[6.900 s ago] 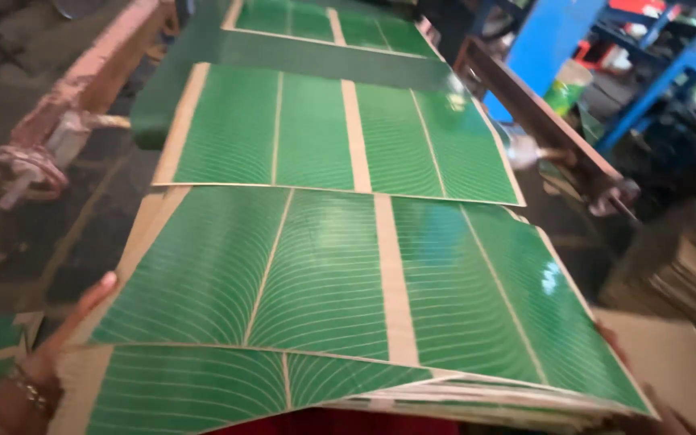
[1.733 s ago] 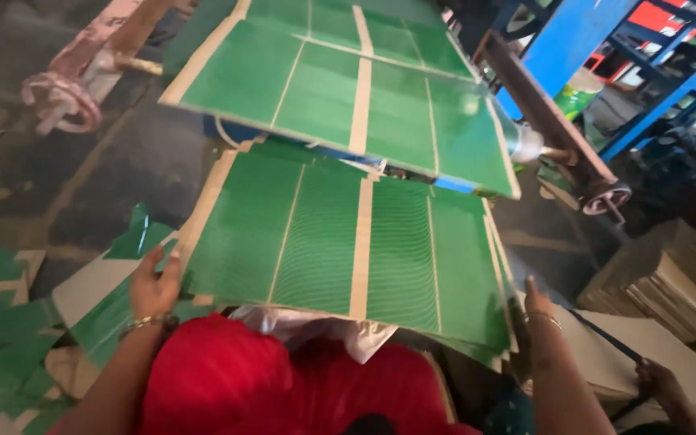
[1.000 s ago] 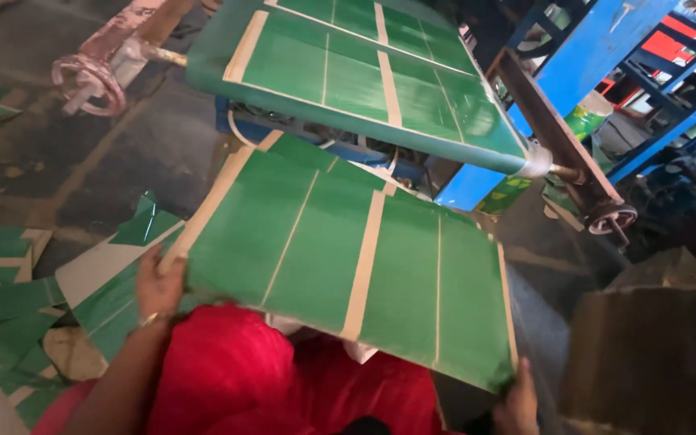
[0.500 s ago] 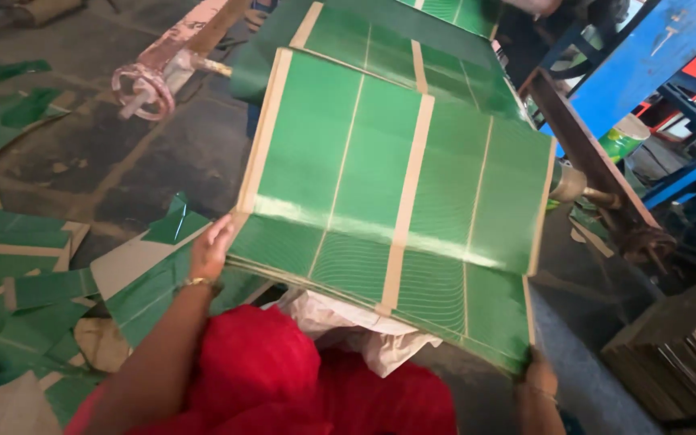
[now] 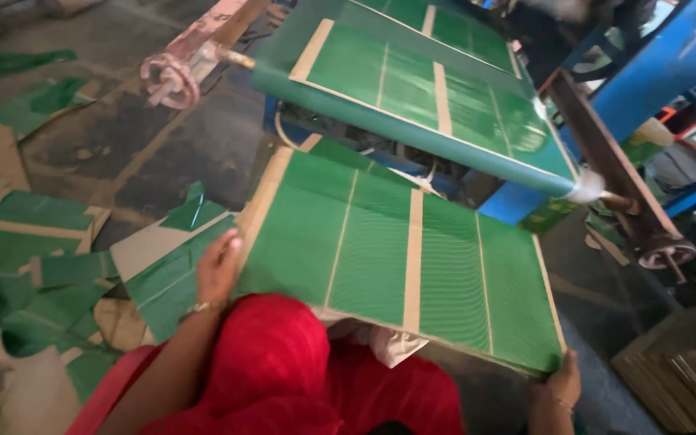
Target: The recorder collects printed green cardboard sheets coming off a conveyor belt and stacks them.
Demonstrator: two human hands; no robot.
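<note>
Head-camera view: since half a second ago the stack of green printed sheets [image 5: 396,258] has dropped from a steep tilt to nearly flat above the red-clad lap. The left hand [image 5: 217,266] and right hand [image 5: 556,388], wide apart, clamp its near corners, its long axis running left to right. Beyond, another green sheet [image 5: 437,89] lies on the machine's roller [image 5: 412,137].

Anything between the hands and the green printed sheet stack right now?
Nothing visible. The left hand grips the left edge of the green sheet stack directly, and the right hand holds its near right corner. The red garment lies under the stack's near edge, not between hand and sheet.
</note>
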